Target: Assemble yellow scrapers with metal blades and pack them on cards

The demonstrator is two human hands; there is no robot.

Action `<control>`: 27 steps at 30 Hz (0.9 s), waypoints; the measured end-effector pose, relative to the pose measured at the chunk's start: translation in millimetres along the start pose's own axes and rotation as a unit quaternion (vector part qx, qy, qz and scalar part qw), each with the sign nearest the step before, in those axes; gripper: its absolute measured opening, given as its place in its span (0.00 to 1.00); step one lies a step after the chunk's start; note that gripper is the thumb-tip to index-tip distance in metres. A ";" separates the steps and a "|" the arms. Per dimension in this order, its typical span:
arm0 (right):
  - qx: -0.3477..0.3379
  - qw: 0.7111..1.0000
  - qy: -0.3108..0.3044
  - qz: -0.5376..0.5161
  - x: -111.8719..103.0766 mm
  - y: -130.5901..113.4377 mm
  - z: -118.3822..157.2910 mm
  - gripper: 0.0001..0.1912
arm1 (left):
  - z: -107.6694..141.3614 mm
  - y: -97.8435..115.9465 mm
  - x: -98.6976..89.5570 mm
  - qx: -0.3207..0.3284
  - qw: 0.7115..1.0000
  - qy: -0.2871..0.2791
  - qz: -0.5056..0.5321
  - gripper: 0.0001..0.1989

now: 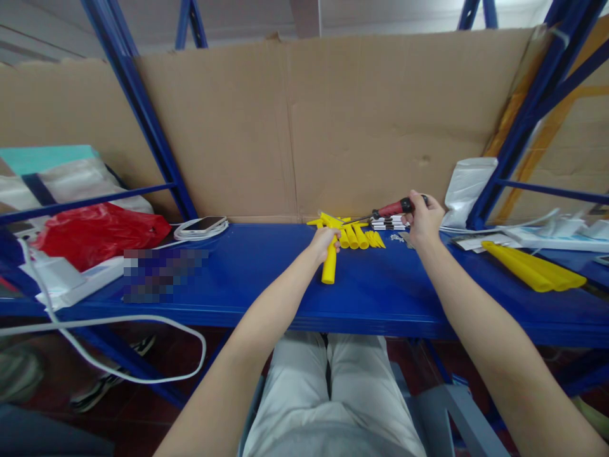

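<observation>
My left hand (325, 244) is wrapped round a yellow plastic part (328, 270), whose tube end points toward me. In my right hand (422, 217) is a screwdriver (392, 209) with a red and black handle. Its thin shaft points left, and the tip is at or close to the upper end of the yellow part. Several more yellow pieces (360, 238) lie just right of my left hand. Small screws (396, 237) and a stack of white and black items (389, 223) are beside my right hand.
The blue shelf top (247, 273) has a cardboard sheet (228, 127) behind it. At left are a phone (206, 224), a red bag (102, 235) and a white cable (143, 380). Larger yellow pieces (533, 266) and a white pouch (469, 190) are at right, near blue posts.
</observation>
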State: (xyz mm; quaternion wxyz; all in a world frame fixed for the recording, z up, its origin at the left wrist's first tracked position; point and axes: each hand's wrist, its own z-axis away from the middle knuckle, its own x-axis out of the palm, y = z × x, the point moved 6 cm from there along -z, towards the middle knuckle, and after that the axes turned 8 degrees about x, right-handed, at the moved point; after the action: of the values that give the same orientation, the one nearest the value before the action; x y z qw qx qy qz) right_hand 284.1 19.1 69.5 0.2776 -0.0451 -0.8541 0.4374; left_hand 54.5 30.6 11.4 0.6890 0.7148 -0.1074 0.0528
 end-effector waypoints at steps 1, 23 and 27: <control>0.000 1.000 0.001 0.000 -0.4 0.1 -0.1 0.19 | 0.2 0.2 0.3 0.001 1.000 -0.001 0.000 0.09; -0.077 0.994 -0.058 0.058 11.5 -14.3 11.1 0.20 | -4.8 -3.3 -2.0 0.006 0.999 -0.005 -0.040 0.10; -0.111 0.985 -0.089 0.095 16.9 -17.2 17.6 0.20 | -5.8 -5.1 -3.6 -0.002 0.999 0.006 -0.052 0.10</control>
State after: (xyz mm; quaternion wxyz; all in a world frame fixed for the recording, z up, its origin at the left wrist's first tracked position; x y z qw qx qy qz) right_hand 263.7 1.2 81.9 0.1512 -0.1172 -0.9106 0.3664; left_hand 52.6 36.8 5.9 0.6929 0.7176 -0.0665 0.0207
